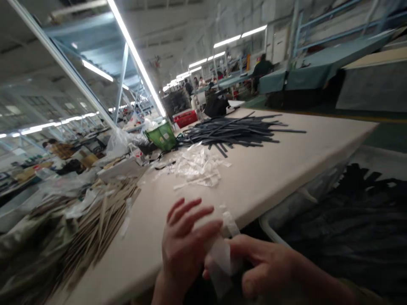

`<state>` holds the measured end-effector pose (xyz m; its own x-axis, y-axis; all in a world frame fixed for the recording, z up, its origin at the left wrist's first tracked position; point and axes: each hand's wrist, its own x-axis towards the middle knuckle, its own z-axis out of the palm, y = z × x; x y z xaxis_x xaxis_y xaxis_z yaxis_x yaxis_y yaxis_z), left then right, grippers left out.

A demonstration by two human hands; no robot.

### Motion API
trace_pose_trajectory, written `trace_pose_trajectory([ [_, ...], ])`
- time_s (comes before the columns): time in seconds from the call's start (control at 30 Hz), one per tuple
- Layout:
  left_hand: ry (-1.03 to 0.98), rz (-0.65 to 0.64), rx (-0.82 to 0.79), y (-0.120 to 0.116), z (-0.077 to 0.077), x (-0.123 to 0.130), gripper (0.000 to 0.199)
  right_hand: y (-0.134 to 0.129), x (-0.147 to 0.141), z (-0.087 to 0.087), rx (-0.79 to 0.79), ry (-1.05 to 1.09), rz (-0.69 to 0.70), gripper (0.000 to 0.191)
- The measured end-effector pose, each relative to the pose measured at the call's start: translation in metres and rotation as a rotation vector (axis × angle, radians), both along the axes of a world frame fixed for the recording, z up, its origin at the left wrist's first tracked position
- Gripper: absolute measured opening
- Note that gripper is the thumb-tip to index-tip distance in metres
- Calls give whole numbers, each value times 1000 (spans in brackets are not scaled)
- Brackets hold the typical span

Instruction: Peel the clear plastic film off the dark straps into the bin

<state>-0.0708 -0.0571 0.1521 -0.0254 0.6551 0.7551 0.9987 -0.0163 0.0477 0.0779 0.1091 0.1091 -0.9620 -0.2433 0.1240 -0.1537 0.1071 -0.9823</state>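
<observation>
Near the table's front edge, my left hand (186, 243) is raised with its fingers spread, its thumb side beside a translucent white strip (221, 256). My right hand (267, 260) is closed on that strip, fingers bent round it, and part of the strip hangs below. A short white piece (230, 223) sticks up above my right hand. Beyond my hands, a loose pile of white strips (200, 166) lies on the pale table (260, 169). Both hands are slightly blurred.
A heap of dark strips (235, 129) lies farther back, beside a green container (161, 136) and a red box (185, 118). Brown strips (101, 216) lie at the left. A bin of dark material (356, 224) stands at the right. People (262, 70) are in the distance.
</observation>
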Motion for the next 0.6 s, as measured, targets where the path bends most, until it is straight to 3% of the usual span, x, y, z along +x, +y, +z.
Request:
trace_pose_trajectory([
  [0.1, -145, 18, 33, 4, 13, -7, 18, -15, -3, -13, -260, -104, 264, 56],
  [0.2, -132, 30, 26, -1, 16, -22, 18, -24, -4, -33, -448, -178, 368, 50],
  [0.33, -127, 132, 28, -10, 13, -40, 20, -30, 5, -42, -458, -249, 364, 35],
  [0.47, -173, 285, 30, -22, 0, -72, 19, -32, 18, -44, -406, -263, 290, 33],
  [0.6, -289, 559, -217, -35, -25, -100, 18, -36, 25, -48, -608, -248, 134, 36],
])
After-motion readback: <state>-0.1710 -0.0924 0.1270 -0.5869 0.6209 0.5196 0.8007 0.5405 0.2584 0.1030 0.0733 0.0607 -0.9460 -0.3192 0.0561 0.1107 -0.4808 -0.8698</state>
